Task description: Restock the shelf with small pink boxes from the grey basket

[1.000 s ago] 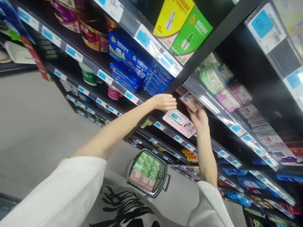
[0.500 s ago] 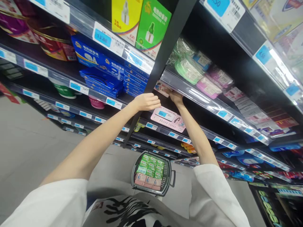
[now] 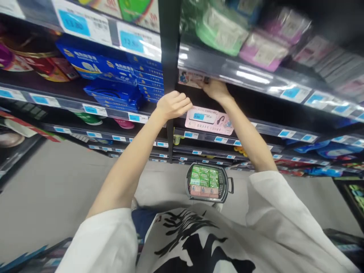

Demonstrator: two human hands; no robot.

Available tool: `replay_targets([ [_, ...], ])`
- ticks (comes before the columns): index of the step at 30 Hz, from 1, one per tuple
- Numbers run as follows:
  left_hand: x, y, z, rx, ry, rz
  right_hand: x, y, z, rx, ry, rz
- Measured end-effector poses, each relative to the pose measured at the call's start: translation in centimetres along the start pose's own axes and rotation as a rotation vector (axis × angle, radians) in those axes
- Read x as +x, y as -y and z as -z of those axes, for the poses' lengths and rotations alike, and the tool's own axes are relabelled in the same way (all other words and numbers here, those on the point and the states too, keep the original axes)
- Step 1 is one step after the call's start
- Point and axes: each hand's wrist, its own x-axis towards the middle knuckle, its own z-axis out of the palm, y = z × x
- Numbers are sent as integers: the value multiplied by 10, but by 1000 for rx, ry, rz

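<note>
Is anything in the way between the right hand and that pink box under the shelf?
Nothing visible. The right hand reaches the pink box, its fingers at the box's right end. The shelf edge is above, not between them.

Blue boxes (image 3: 116, 70) on a dark shelf (image 3: 71, 91)

Right hand (image 3: 215, 89) inside shelf bay, fingers against pink box (image 3: 187, 78) at bay's left end; grip unclear. Left hand (image 3: 174, 105), fingers curled, in front of dark upright post (image 3: 170, 45), just beside pink sign (image 3: 210, 122). Blue boxes (image 3: 113, 89) stacked left of post. On floor (image 3: 162, 178), dark basket (image 3: 223, 185) holds green packs (image 3: 204, 176), pink packs (image 3: 204, 190).
</note>
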Motion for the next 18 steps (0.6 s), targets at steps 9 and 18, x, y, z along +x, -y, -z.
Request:
replay_targets([
  [9, -9, 11, -7, 9, 167, 88, -261, -124, 79, 202, -25, -203],
  [18, -26, 27, -9, -63, 84, 185, -524, -251, -5, 111, -261, -1296],
])
